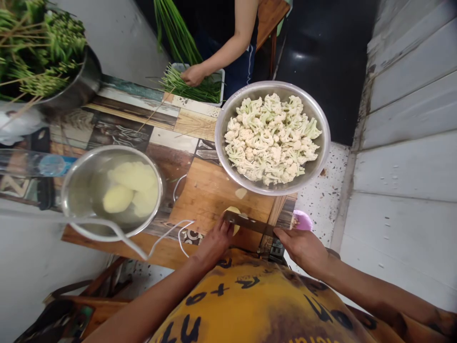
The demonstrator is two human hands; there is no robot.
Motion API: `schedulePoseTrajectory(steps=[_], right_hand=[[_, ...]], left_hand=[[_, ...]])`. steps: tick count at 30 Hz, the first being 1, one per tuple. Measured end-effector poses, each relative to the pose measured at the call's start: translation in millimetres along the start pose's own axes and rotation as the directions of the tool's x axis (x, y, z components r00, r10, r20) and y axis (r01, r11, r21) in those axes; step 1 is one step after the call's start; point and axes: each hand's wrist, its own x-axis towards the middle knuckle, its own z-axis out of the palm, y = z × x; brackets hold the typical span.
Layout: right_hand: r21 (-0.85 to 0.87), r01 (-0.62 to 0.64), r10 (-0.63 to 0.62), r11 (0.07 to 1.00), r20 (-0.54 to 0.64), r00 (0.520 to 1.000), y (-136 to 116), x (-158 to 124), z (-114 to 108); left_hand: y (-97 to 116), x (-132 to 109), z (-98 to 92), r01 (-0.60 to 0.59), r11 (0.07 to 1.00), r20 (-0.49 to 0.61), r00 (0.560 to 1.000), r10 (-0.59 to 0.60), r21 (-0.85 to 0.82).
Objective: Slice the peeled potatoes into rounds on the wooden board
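A wooden cutting board lies in front of me with a pale yellow potato near its front edge. My left hand has its fingers bent against the potato, holding it down. Wrapped round the handle of a broad-bladed knife is my right hand. The blade reaches left across the potato, its tip by my left fingers. A pale slice rests on the board just beyond. How deep the blade sits in the potato I cannot tell.
Peeled potatoes sit in water in a metal pot at left. A metal bowl of cauliflower overlaps the board's far right. A white cable runs by the board. Across the table, another person's hand touches green stalks.
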Motion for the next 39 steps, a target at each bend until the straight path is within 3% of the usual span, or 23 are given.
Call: schedulePoseTrajectory(steps=[12, 17, 22, 26, 31, 39], right_hand=[[-0.037, 0.026, -0.023, 0.999, 0.069, 0.997, 1, 10, -4], [-0.042, -0.017, 0.021, 0.999, 0.119, 0.993, 0, 36, 0], [-0.018, -0.050, 0.052, 0.999, 0.083, 0.995, -2, 58, 13], [0.022, -0.047, 0.047, 0.999, 0.013, 0.999, -4, 37, 10], [0.021, 0.002, -0.003, 1.000, 0.027, 1.000, -2, 5, 0], [0.030, -0.003, 0.001, 1.000, 0.061, 0.998, 4, 8, 2]], left_hand=[[-3, -1, 5.5, -0.032, 0.999, -0.027, 0.999, 0.032, -0.013], [-4, 0, 8.0, -0.045, 0.999, -0.017, 0.999, 0.046, 0.023], [-3, -1, 6.4, -0.033, 0.999, -0.058, 0.998, 0.036, 0.041], [-3, -1, 6.9, -0.016, 1.000, -0.047, 0.999, 0.016, 0.000], [-4, -1, 8.0, -0.022, 0.999, -0.036, 0.999, 0.020, -0.046], [-5, -2, 5.5, -0.033, 0.998, -0.027, 0.999, 0.031, -0.053]])
